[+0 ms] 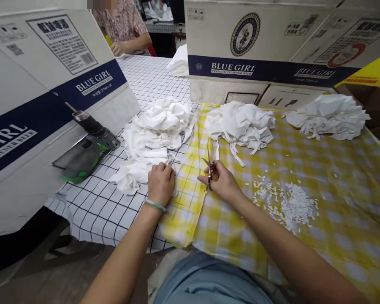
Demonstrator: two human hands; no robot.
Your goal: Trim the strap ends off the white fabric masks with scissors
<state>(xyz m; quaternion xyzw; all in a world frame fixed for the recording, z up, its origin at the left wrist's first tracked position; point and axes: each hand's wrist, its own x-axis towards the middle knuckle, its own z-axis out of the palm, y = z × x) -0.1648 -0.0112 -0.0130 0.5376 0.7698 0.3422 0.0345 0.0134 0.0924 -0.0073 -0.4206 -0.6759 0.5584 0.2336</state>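
My right hand (223,180) is closed round the handles of small scissors (209,171), whose parted blades point away from me over the yellow checked cloth. My left hand (161,182), with a green bangle on its wrist, has its fingers curled at the edge of a white fabric piece (133,172). What lies under those fingers is partly hidden, but the fabric runs into them. Beyond that hand lies a heap of white fabric (164,120). A second white heap (240,124), with narrow strips hanging from it, sits past the scissors.
Small white clippings (293,207) are scattered on the yellow checked cloth (332,236). Another white heap (329,116) lies far right. Cardboard boxes (259,33) wall the back, and another box (15,76) the left. A drill (93,126) is at the left. Another person's hand (118,47) rests across the table.
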